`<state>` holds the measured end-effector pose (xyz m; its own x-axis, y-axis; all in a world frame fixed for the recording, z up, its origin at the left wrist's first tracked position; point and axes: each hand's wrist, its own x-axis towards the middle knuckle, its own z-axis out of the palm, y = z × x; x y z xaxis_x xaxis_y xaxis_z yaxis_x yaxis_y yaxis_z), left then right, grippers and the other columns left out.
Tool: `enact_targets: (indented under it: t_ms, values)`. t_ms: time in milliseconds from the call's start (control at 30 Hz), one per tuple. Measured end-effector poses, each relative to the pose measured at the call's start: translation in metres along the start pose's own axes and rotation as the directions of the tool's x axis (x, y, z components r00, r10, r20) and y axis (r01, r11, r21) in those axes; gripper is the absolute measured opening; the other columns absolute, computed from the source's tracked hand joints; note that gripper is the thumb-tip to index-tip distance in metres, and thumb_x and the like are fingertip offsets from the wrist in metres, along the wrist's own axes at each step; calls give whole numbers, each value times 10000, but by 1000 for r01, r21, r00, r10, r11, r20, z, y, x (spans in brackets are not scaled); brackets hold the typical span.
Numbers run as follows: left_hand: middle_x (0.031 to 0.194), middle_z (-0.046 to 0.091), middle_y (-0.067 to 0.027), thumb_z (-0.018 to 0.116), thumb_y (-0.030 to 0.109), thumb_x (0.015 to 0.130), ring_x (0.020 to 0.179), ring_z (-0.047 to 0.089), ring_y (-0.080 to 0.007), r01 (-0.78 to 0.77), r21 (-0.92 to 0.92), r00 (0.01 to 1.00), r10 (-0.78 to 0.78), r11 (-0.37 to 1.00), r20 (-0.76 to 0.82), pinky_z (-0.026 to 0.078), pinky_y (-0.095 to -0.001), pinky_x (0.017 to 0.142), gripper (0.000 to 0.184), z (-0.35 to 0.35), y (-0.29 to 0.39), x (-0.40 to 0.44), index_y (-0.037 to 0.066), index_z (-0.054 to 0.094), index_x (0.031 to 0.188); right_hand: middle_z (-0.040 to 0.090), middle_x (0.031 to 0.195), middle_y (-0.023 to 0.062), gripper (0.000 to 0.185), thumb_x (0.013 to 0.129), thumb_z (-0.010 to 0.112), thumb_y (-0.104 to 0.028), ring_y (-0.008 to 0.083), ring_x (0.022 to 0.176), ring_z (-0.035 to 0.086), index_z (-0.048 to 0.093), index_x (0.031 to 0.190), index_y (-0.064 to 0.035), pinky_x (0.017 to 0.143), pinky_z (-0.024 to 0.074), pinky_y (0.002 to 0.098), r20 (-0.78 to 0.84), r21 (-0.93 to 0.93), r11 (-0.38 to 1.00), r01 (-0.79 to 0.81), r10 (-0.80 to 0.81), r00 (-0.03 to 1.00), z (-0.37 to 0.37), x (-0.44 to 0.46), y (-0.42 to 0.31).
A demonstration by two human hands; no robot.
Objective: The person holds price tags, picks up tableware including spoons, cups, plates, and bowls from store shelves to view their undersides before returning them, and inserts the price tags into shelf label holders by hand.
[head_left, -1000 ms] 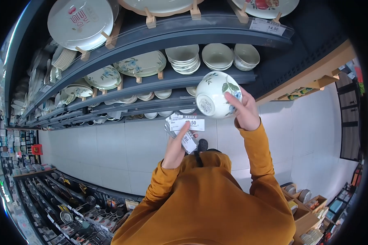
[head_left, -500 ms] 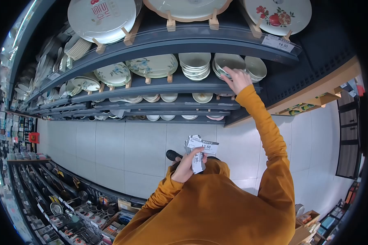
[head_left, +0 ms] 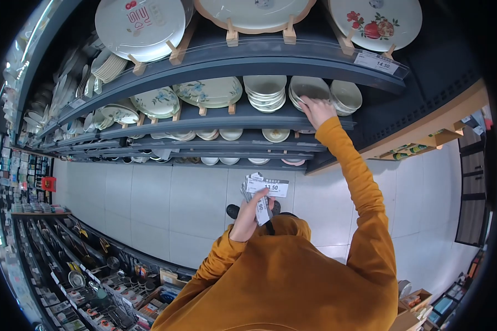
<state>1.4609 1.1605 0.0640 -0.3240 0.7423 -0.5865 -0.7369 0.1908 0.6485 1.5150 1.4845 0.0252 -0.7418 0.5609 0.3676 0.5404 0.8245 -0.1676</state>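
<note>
My left hand (head_left: pixel 250 216) is closed around a fanned bundle of printed price labels (head_left: pixel 276 188), held in front of my body. The top label reads 13.50, and another one points downward below my thumb. At the shelf, my right hand (head_left: pixel 318 112) has its fingers curled at the front of a pale bowl (head_left: pixel 309 88) in a stack. My fingertips are partly hidden against it. A taller stack of bowls (head_left: pixel 265 91) stands to the left of this hand, and another bowl stack (head_left: pixel 346 95) to the right.
Above, a shelf edge (head_left: pixel 226 65) juts out, with large plates (head_left: pixel 143 27) on wooden stands and a 14.50 price label (head_left: pixel 376 62). Floral oval plates (head_left: pixel 207 91) stand left of the bowls. Behind me are racks of kitchen tools (head_left: pixel 107 276). Tiled floor (head_left: pixel 171 198) lies below.
My right hand has shifted slightly down and left at the bowl stack, its fingers now more curled. My left hand has moved slightly up and left with the price labels.
</note>
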Motion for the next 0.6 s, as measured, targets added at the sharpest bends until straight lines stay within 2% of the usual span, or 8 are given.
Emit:
enact_targets:
  t_ms: [67,100,133,200,233,300,400,600]
  values:
    - [703,544,4,557,225,918,643,507,-70,-89,115,996,90,989,-8,384,-226,572,185,4,0,3,58,547,838,653,866,121,242,908,531,-267,310,840,623,606,1098,-136,770,494,391,52,52,998,-44,41,998,-16,-6,-10]
    - [680,535,7,551,220,923,627,495,-67,-149,187,989,149,971,14,373,-227,564,201,4,1,7,57,544,805,628,982,149,258,888,570,-223,313,923,596,597,1095,-72,815,480,384,-200,193,974,115,-76,977,-25,-14,-17]
    - [657,526,10,545,214,928,611,483,-64,-211,254,977,208,944,41,362,-227,556,223,5,1,10,56,541,772,606,1050,170,286,874,597,-198,331,965,578,585,1103,-28,845,469,379,-272,272,954,129,-52,961,-44,-21,-31]
    - [635,514,14,538,201,935,594,467,-62,-254,288,966,259,923,21,353,-229,551,254,10,3,15,50,538,732,620,1060,161,296,895,591,-206,303,974,606,578,1117,-10,855,470,343,-82,612,788,-73,155,985,-70,-52,-61]
    - [624,508,16,535,195,939,585,460,-61,-270,306,960,282,913,8,349,-230,548,271,12,3,17,47,536,711,632,1050,132,282,907,581,-203,230,959,621,584,1113,-10,860,473,321,91,825,542,-157,146,985,-69,-70,-69]
    - [628,508,18,543,190,936,582,455,-57,-314,325,945,325,892,21,348,-227,548,262,14,4,22,43,538,719,634,1044,90,258,890,612,-152,149,947,610,595,1111,-20,885,469,310,336,922,241,-302,-114,935,-70,-104,-82]
    - [629,508,22,556,189,931,579,452,-54,-328,333,942,331,884,49,345,-224,545,259,16,1,27,42,539,719,653,975,85,272,857,657,-127,124,828,620,610,1093,0,805,511,271,450,874,278,-398,-154,880,-65,-129,-91]
    - [645,512,25,572,215,928,583,459,-52,-255,344,966,250,904,61,354,-218,550,217,22,-9,34,35,567,805,659,950,78,193,860,646,-97,116,786,620,634,1028,-4,732,533,268,426,859,309,-408,11,905,-70,-122,-69]
